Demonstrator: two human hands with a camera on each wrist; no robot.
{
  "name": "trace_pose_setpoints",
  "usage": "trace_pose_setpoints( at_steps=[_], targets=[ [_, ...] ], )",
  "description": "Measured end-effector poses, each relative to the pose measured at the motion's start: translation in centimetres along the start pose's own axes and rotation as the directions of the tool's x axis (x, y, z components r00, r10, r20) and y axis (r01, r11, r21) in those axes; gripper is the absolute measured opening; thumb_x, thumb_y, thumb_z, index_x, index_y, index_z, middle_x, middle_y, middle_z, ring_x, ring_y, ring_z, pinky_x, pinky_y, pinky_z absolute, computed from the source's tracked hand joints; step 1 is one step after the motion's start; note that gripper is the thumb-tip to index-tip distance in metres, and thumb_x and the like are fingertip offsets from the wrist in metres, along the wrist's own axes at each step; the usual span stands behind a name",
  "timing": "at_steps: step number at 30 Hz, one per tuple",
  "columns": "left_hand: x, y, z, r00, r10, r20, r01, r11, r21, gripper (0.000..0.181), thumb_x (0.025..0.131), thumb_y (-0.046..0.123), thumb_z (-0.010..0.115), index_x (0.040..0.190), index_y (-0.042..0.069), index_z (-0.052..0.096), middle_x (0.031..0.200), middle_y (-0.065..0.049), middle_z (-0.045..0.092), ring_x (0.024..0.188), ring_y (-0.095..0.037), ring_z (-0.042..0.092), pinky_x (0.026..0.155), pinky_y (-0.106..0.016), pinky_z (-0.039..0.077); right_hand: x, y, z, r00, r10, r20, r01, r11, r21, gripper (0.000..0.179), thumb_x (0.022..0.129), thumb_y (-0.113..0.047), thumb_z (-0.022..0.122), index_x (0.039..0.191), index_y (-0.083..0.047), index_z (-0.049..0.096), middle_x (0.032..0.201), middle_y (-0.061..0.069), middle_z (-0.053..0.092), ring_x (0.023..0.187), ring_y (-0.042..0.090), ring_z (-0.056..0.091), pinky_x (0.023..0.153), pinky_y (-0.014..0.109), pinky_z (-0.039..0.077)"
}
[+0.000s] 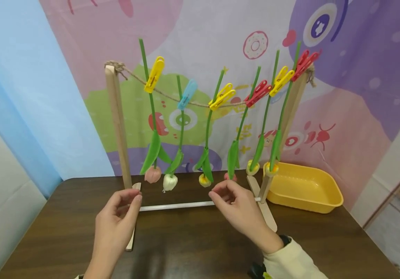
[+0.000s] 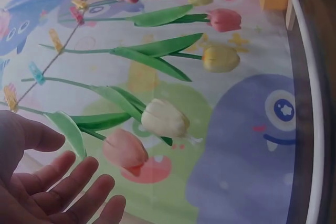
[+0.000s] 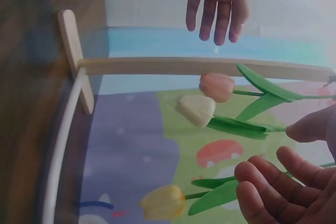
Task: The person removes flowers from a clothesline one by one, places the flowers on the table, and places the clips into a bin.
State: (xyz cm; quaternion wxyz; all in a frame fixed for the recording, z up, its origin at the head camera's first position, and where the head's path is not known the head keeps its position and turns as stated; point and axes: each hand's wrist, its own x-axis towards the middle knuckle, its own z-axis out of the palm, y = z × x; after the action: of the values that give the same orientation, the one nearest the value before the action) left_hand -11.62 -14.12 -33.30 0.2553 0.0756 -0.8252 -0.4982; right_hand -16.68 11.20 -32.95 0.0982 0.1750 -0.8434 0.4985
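Observation:
My left hand (image 1: 114, 223) hovers before the rack's left post (image 1: 118, 124), fingers loosely curved and nothing in them. Likewise empty, my right hand (image 1: 242, 211) hangs in front of the red tulip (image 1: 230, 177), thumb and fingers apart in the right wrist view. Several artificial tulips hang upside down from a twine line (image 1: 200, 104). Colourful clothespins pinch their stems to it, among them a blue clothespin (image 1: 187, 95) and a red clothespin (image 1: 257, 93). A pink tulip (image 2: 126, 151) and a white tulip (image 2: 165, 118) are nearest the left hand.
A wooden rack with a white crossbar (image 1: 175, 206) stands on the dark brown table (image 1: 193, 248). Behind its right post (image 1: 292, 112) sits a yellow basin (image 1: 304, 205). A cartoon-printed cloth (image 1: 214, 35) hangs at the back.

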Motion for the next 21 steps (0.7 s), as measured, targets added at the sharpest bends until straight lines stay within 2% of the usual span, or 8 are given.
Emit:
trace_pose_setpoints(
  at_steps=[11,21],
  targets=[
    [1.5,1.5,0.2,0.997,0.079,-0.013,-0.079,0.996,-0.03,0.017,0.09,0.017,0.062,0.103,0.006,0.064,0.095,-0.003,0.067,0.085,0.007,0.055,0.073,-0.006,0.044,1.7,-1.6,0.3,0.999,-0.045,-0.015,0.046,0.999,0.011,0.009,0.086,-0.02,0.068,0.09,-0.014,0.064,0.075,-0.001,0.065,0.064,0.007,0.058,0.06,0.022,0.049],
    [1.9,2.2,0.4,0.993,0.119,-0.02,-0.119,0.992,-0.05,0.017,0.089,0.015,0.063,0.1,0.003,0.064,0.094,-0.006,0.067,0.085,0.005,0.055,0.073,-0.007,0.045,2.5,-2.7,0.3,0.993,-0.118,-0.022,0.119,0.993,0.009,0.01,0.086,-0.02,0.067,0.09,-0.011,0.063,0.074,0.001,0.066,0.064,0.008,0.058,0.06,0.022,0.049]
  ],
)
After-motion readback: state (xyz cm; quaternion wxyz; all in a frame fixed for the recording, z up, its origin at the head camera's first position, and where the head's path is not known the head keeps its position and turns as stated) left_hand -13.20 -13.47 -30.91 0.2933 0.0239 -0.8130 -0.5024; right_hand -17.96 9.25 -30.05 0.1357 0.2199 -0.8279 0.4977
